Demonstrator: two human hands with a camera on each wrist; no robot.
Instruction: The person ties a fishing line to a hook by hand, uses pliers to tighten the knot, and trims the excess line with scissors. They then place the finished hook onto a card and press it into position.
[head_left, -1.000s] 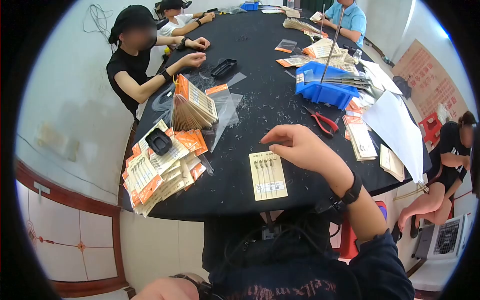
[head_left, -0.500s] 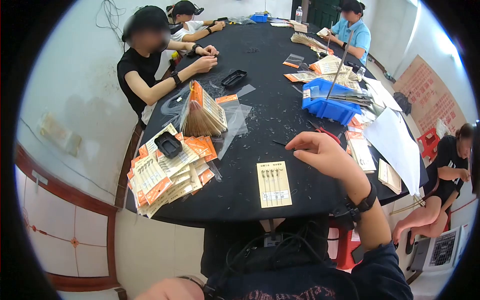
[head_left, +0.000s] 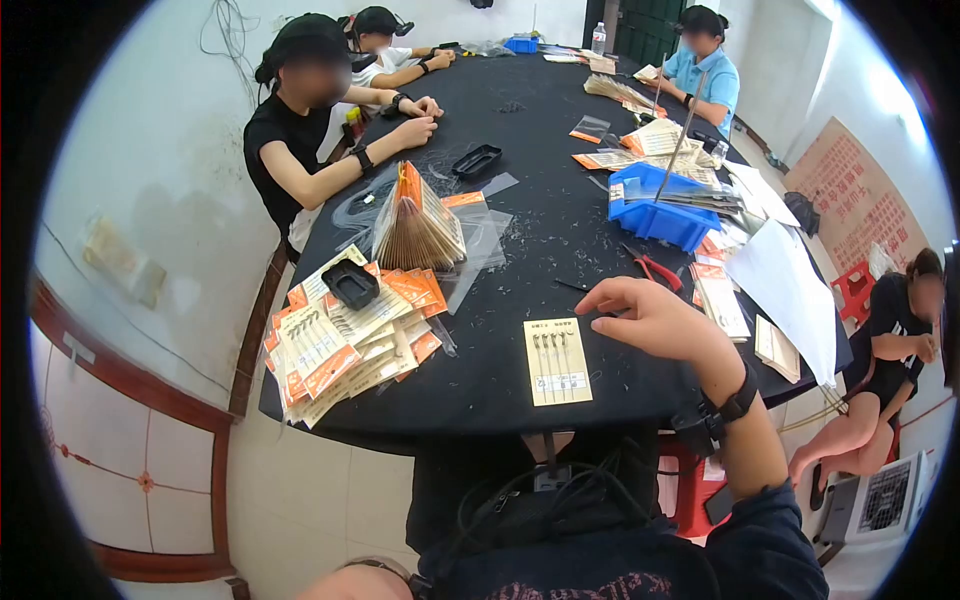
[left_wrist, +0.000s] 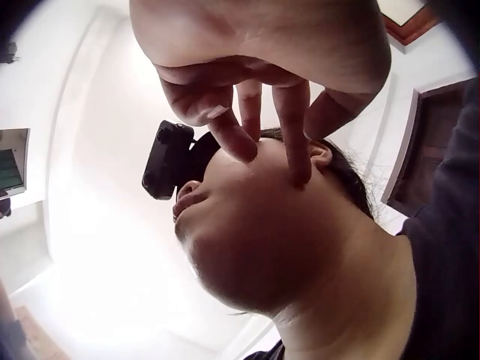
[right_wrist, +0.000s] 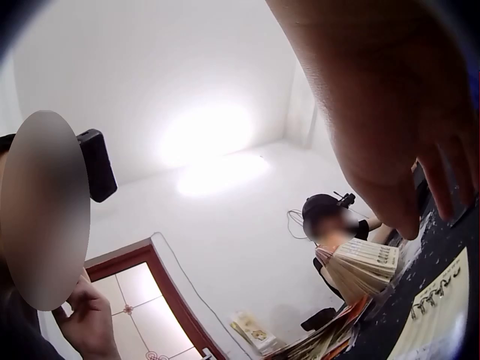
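My right hand (head_left: 655,318) hovers palm-down with loosely bent fingers and holds nothing, just right of a cream card (head_left: 557,393). The card lies flat and carries a row of several fish hooks (head_left: 553,341) with lines running down it. Past my fingertips a thin dark stick-like thing (head_left: 571,286) lies on the black cloth. My left hand (left_wrist: 262,52) is raised by my cheek and ear, fingers loosely bent and overlapping the face in the left wrist view. Nothing shows in it. Only a little of it appears at the bottom of the head view.
Stacked hook cards (head_left: 330,345) with a black tray (head_left: 350,285) on top lie left, before a fanned card bundle (head_left: 420,225). Red-handled pliers (head_left: 655,270), a blue bin (head_left: 665,215) and white sheets (head_left: 785,290) lie right. Other people sit around the black-covered table (head_left: 480,400).
My right hand has drawn off the card's top edge toward the right, uncovering the thin dark thing. The head view has shifted slightly. My left hand stays raised.
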